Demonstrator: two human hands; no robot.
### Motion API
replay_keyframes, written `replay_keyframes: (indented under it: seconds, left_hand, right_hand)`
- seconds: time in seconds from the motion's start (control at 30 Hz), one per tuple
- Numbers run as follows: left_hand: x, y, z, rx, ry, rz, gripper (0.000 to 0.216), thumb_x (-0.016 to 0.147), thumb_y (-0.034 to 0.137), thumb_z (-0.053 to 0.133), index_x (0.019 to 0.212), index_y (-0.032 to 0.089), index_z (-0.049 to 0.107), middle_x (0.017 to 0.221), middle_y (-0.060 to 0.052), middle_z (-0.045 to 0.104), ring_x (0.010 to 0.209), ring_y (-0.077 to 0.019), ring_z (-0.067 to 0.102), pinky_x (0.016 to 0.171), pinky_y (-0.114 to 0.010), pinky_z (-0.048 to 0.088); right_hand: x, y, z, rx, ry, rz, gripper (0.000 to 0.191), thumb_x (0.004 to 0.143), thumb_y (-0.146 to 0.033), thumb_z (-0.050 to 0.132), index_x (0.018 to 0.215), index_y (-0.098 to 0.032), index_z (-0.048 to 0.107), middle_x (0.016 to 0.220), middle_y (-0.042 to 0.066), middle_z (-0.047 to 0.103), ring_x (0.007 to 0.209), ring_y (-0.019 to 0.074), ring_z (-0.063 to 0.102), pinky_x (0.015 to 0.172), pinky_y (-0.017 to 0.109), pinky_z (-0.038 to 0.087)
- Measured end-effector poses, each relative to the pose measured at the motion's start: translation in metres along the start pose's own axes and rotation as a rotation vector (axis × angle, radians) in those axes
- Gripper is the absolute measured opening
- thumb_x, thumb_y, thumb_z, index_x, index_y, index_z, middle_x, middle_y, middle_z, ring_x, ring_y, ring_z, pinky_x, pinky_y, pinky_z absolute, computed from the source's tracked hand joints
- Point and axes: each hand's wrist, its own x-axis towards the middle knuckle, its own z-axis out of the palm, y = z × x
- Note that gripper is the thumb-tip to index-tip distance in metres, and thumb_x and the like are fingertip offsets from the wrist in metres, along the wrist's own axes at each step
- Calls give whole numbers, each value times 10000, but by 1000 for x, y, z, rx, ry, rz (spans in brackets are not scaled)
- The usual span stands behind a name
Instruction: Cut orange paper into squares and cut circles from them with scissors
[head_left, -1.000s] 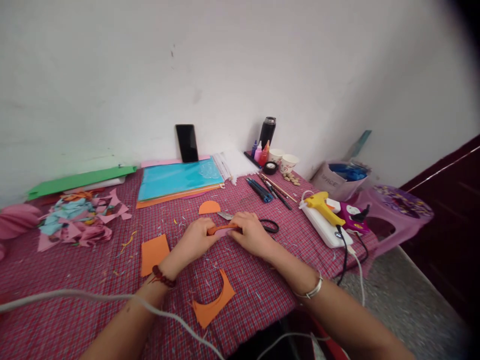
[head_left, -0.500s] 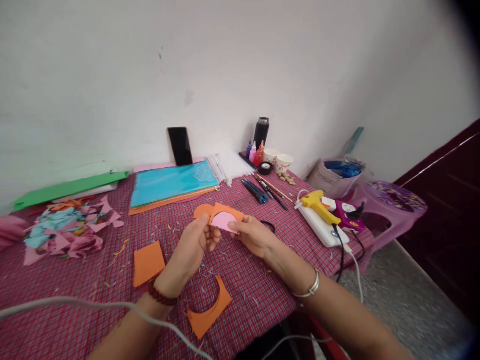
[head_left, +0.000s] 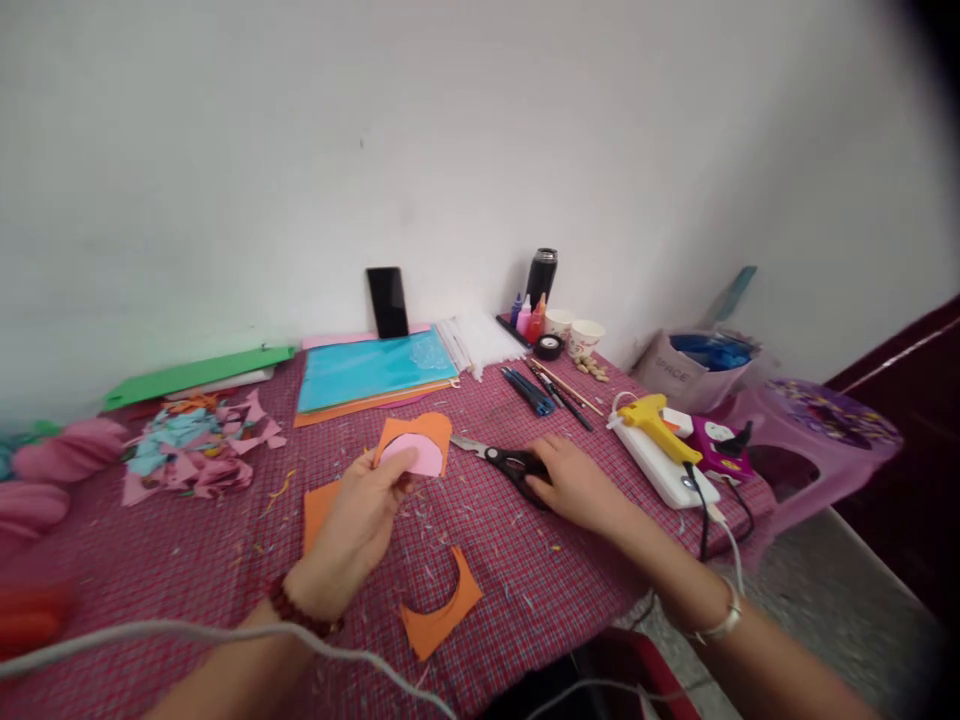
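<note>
My left hand (head_left: 360,520) pinches a pink rounded paper piece (head_left: 416,456) laid against orange paper (head_left: 433,426), thumb on top of the pink. Along the pink piece's upper edge runs a dark curved line. To the right, my right hand (head_left: 574,482) has its fingers and thumb around the black handles of a pair of scissors (head_left: 501,459) on the table. The blades point left toward the orange paper. Partly behind my left wrist lies an orange paper piece (head_left: 318,508). A curved orange offcut (head_left: 448,608) rests nearer to me.
Paper scraps (head_left: 202,450) are heaped at the left. Behind are blue sheets (head_left: 360,368) and a phone (head_left: 388,302) against the wall. A yellow glue gun (head_left: 660,432) lies on a white power strip (head_left: 651,470) at the right. A white cable (head_left: 247,632) crosses in front.
My right hand has let go of the papers and moved right onto the scissors. My left hand now holds the pink and orange paper alone. The view has shifted somewhat.
</note>
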Motion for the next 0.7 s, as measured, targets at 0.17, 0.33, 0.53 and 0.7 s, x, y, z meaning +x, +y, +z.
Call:
replay_keyframes:
  seconds: [0.17,0.33,0.53,0.7]
  left_hand:
    - [-34,20,-16,-87,74,65,287,515,186,854,741,118,690,805,-46,729,710,-134,648,646,-230,502]
    - [-67,29,-25,-215,129,140,275,523,180,860,726,132,681,770,-23,720,692,-123,646,630,-225,512]
    - [-92,25,-16,-373,143,294,242,564,175,837,718,164,651,768,4,711,736,-130,665,674,-236,532]
    - [-106,15,-1,-369,207,471,203,661,171,772,815,207,644,884,6,728,857,-159,683,789,-283,542]
  right_hand:
    - [2,4,5,-115,-90,-78,403,761,-97,549,1148,-162,639,995,127,654,929,256,604,834,380,456]
    - [14,5,-11,-4,-152,-84,522,681,-96,608,1183,-235,636,780,46,672,662,186,585,622,297,417]
    - [-23,-36,-25,886,-342,-57,701,756,-415,724,1372,-245,436,824,3,571,657,152,523,561,274,400]
    - [-67,-95,2,1222,-349,-250,846,758,-672,661,1457,-293,370,1019,68,587,890,209,556,767,344,425]
